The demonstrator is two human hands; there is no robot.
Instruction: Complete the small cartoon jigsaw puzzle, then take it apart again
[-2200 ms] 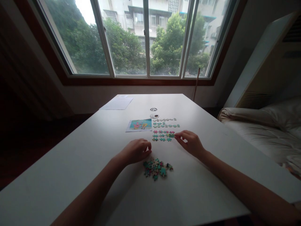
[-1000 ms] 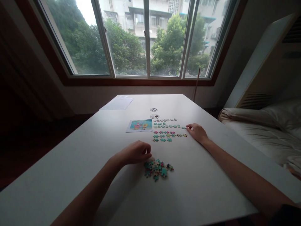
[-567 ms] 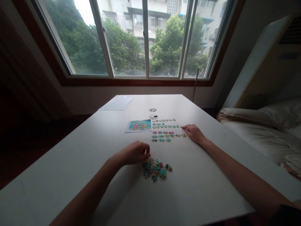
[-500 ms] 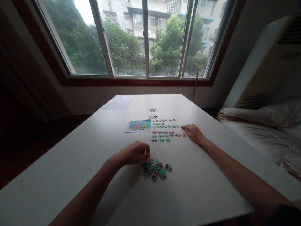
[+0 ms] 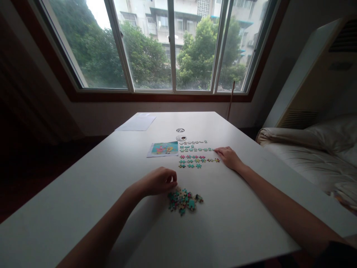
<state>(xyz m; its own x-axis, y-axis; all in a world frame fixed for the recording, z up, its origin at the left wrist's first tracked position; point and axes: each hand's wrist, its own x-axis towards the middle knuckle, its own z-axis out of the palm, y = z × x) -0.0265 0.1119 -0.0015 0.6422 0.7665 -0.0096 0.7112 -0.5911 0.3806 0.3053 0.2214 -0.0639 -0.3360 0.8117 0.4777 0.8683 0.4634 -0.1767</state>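
Note:
A heap of loose jigsaw pieces lies on the white table in front of me. My left hand rests curled just left of the heap, fingers closed; whether they hold a piece is hidden. Farther out, sorted pieces lie in neat rows. My right hand lies at the right end of those rows, fingertips pinched together at a teal piece in the upper row. A printed cartoon picture lies left of the rows.
A sheet of paper lies at the table's far left. Two small round objects sit beyond the rows. A wide window fills the far wall. A bed with pale bedding stands to the right, close to the table's edge.
My right hand moved from the lower rows out to the right end of the upper row and stays there. A short run of pieces now lies at the right of the middle row. My left hand hardly moved.

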